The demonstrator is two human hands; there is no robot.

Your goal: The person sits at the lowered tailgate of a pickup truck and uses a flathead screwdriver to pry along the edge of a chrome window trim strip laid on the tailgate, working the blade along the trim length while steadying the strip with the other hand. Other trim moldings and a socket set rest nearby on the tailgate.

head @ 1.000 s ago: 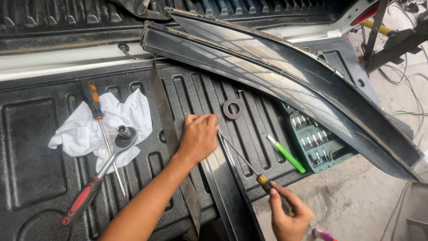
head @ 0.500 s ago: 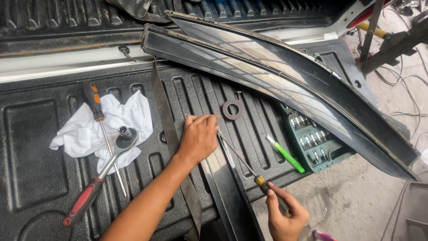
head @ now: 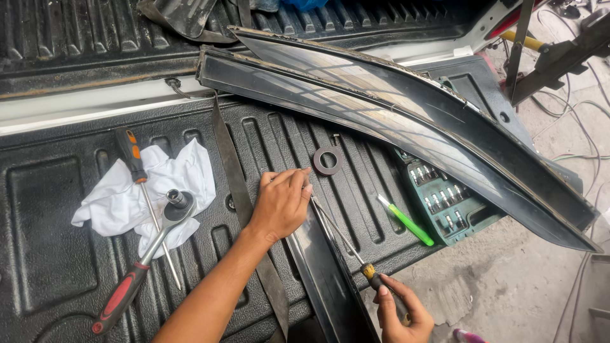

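Left hand [head: 283, 202] lies palm-down, fingers curled, pressing the top end of a narrow dark trim strip [head: 330, 279] that lies on the ribbed truck bed liner [head: 57, 254]. Right hand [head: 401, 312] is closed around the handle of a long screwdriver [head: 340, 236]; the shaft runs up-left and its tip ends at the left hand's fingertips, on the strip's edge.

Room: open liner between the strip and the green pen-like tool [head: 406, 220]. A flat dark ring [head: 328, 161] sits just above the left hand. The socket set case [head: 445, 202] hangs over the tailgate's right edge, under 2 long curved window visors [head: 394, 108] that cross the top. Left side is crowded — white rag [head: 121, 200] with an orange-handled screwdriver [head: 141, 178] and a red-handled ratchet [head: 136, 267] on it. A dark strap [head: 238, 190] runs down past the left wrist.

Versus 0.5 s ago: no real change — both hands and the screwdriver sit where they were.

Hidden: the tip's contact is covered by the fingers, the strip's lower end is cut off by the frame, and the right hand is partly cropped.
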